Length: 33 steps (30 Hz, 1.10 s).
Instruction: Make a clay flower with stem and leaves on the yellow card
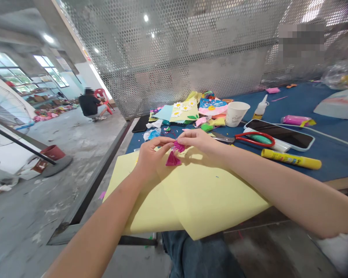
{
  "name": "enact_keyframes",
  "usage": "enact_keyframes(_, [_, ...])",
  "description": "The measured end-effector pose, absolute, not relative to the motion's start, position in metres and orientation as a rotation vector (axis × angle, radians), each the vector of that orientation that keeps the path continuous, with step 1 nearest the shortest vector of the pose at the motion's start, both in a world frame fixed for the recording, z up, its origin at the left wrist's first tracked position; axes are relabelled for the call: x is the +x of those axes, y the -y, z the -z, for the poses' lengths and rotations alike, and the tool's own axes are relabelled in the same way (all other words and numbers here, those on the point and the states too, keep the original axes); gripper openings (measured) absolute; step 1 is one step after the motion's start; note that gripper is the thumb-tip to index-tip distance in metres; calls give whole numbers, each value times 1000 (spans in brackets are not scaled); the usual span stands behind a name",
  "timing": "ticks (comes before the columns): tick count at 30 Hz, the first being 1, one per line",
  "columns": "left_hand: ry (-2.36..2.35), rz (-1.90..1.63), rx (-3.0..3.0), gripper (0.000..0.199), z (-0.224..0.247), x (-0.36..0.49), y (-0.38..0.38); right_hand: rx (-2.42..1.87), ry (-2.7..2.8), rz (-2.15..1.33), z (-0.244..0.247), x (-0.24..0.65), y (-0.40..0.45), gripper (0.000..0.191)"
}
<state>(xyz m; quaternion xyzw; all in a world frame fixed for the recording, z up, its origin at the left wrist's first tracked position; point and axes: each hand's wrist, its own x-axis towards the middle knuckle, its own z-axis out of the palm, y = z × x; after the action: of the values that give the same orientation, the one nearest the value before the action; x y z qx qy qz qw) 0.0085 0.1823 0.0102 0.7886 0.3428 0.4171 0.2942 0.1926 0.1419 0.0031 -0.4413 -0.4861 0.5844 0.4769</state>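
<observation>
Between the fingertips of both hands is a small pleated magenta piece (pixel 179 146), perhaps paper or cloth; its material is hard to tell. My left hand (pixel 152 151) pinches it at its left edge, thumb and forefinger closed. From the right, my right hand (pixel 199 141) grips its other side, with the fingers bent together over it. Just below, a darker magenta folded piece (pixel 173 159) rests on large yellow paper sheets (pixel 208 193), touched by neither hand as far as I can see. The sheets hang over the table's front edge.
Red-handled scissors (pixel 256 138), a phone (pixel 284 133), a yellow glue stick (pixel 291 159), a white paper cup (pixel 237 114) and a glue bottle (pixel 260 108) lie or stand at right. Daisy-decorated card (pixel 184 109) and coloured clay lumps (pixel 207 126) sit behind my hands. A person (pixel 89 104) crouches far left.
</observation>
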Motion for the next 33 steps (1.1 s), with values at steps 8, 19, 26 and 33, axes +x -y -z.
enact_keyframes(8, [-928,-1141,2121,14,-8,5,-183,-1070,1192,-1434,-2,192,-141,18])
enact_keyframes(19, [-915,-1217,2321,17,-4,1,-186,-1080,1376,-1156,-7,195,-147,17])
enact_keyframes(26, [-869,-1232,2382,14,-5,3,-184,-1067,1396,-1151,-5,195,-150,15])
enact_keyframes(33, [-778,-1301,2391,9,-3,4,-187,-1082,1365,-1208,-6,194,-146,14])
